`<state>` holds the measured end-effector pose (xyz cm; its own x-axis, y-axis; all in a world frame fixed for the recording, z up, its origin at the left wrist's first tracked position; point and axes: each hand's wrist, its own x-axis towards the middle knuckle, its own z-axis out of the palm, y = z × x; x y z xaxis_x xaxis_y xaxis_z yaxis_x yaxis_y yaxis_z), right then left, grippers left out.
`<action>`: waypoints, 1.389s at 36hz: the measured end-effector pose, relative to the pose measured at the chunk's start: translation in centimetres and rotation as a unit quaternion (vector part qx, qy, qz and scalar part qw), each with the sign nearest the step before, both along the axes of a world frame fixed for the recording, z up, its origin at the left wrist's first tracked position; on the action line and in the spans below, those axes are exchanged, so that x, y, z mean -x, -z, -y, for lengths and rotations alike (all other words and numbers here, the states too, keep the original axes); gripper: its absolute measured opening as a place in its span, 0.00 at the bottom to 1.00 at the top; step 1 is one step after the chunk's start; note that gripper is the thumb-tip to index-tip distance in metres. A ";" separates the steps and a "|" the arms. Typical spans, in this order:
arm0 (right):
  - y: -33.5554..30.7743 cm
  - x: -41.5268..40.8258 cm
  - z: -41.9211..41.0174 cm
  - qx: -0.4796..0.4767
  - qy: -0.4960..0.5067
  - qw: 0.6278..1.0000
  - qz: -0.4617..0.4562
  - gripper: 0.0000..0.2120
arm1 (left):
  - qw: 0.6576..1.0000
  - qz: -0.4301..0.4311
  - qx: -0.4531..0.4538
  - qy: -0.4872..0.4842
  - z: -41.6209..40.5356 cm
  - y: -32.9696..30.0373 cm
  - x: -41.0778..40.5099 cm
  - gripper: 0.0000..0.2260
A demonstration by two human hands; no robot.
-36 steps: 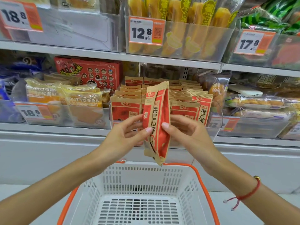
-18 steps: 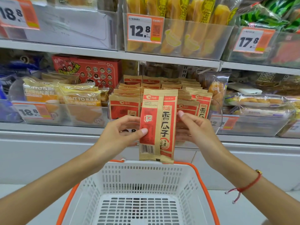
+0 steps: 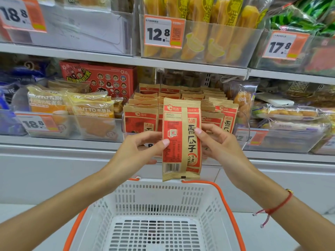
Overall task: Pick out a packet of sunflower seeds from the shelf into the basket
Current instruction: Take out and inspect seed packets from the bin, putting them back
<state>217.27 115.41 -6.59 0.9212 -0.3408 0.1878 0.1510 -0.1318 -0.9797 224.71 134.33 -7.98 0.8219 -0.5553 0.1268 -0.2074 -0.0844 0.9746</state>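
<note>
1. Facing the head camera flat-on now, the sunflower seed packet [image 3: 181,140] has turned from edge-on a second ago to upright, back panel and barcode showing.
2. Left hand [image 3: 137,151] and right hand [image 3: 220,142] each pinch a side edge, thumb in front, fingers behind.
3. It hangs just above the white basket [image 3: 163,194], clear of the shelf [image 3: 59,143]; judging by this, only lowering remains.
</note>
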 end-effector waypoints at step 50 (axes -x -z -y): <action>-1.5 1.0 -1.4 0.022 -0.174 0.982 -0.074 0.16 | 0.986 -0.054 0.151 -0.042 -1.3 -1.8 -1.3 0.18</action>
<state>216.25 116.86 -5.12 0.9987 0.0052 0.0510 0.0513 -0.1407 -0.9887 226.00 135.66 -6.21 0.8807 -0.4357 0.1861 -0.1066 0.2007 0.9738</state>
